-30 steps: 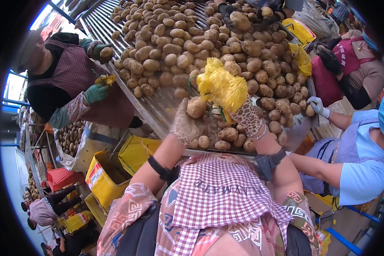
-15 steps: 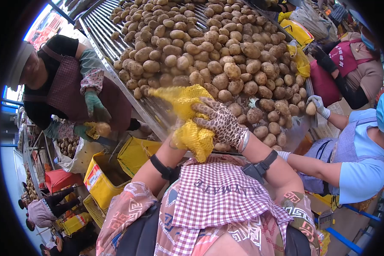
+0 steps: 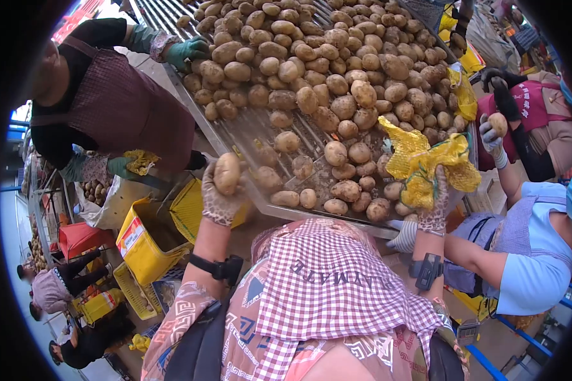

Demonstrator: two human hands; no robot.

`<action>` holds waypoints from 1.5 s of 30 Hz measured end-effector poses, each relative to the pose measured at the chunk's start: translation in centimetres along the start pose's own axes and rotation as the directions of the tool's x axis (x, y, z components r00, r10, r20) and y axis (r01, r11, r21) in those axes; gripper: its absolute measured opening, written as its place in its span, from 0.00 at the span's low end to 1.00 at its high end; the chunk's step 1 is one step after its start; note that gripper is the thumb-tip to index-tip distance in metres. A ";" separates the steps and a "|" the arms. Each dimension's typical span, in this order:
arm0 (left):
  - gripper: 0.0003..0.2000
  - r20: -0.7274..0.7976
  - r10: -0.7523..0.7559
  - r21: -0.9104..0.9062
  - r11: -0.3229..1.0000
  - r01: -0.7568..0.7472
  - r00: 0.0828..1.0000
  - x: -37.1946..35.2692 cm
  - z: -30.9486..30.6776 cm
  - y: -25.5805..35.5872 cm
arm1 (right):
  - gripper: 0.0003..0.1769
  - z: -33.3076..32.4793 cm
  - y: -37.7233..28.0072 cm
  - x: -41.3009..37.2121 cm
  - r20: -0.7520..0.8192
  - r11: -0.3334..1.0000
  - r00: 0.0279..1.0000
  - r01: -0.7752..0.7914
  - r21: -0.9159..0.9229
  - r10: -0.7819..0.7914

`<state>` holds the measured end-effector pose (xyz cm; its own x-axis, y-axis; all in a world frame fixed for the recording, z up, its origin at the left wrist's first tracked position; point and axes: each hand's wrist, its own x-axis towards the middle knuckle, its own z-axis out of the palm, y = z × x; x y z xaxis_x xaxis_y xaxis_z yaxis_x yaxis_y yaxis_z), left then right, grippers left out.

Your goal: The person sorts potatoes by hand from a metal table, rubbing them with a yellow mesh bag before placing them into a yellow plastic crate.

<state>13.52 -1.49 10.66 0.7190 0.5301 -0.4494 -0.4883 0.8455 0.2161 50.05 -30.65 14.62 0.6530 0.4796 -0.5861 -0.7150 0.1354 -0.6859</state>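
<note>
The left hand (image 3: 217, 200) curls round a potato (image 3: 227, 174), likely firm, best cupped mid-body, while the right hand (image 3: 437, 198) grips yellow mesh (image 3: 456, 157), probably light and limp, spilling to either side.

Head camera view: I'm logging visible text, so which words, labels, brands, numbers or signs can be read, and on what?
"PLAYMATE": on the wearer's checked apron.
Characters on the magenta apron at the right: too small to read surely.
Print on the red-and-white label of the yellow bin: too blurred to read.
</note>
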 end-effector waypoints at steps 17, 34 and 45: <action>0.17 0.392 0.657 0.918 -0.231 -0.324 0.644 1.6 -1.8 -1.1 | 0.35 -10.0 -1.9 -13.5 -0.206 0.689 0.690 0.719 0.085 -0.694; 0.26 0.061 -0.741 0.241 -0.639 -0.730 0.669 13.3 16.4 -30.9 | 0.41 -13.7 5.3 -21.8 -0.478 0.522 0.502 0.847 0.100 -0.721; 0.23 -0.088 -0.711 0.783 -0.483 -0.393 0.697 15.5 16.1 -31.2 | 0.43 -12.3 6.5 -22.4 -0.562 0.542 0.499 0.834 0.104 -0.660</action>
<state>47.86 -18.65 10.87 0.8050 -0.2374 -0.5437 0.3400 -0.5664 0.7507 33.86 -51.21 18.02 0.9376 -0.3378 -0.0825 0.1313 0.5638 -0.8154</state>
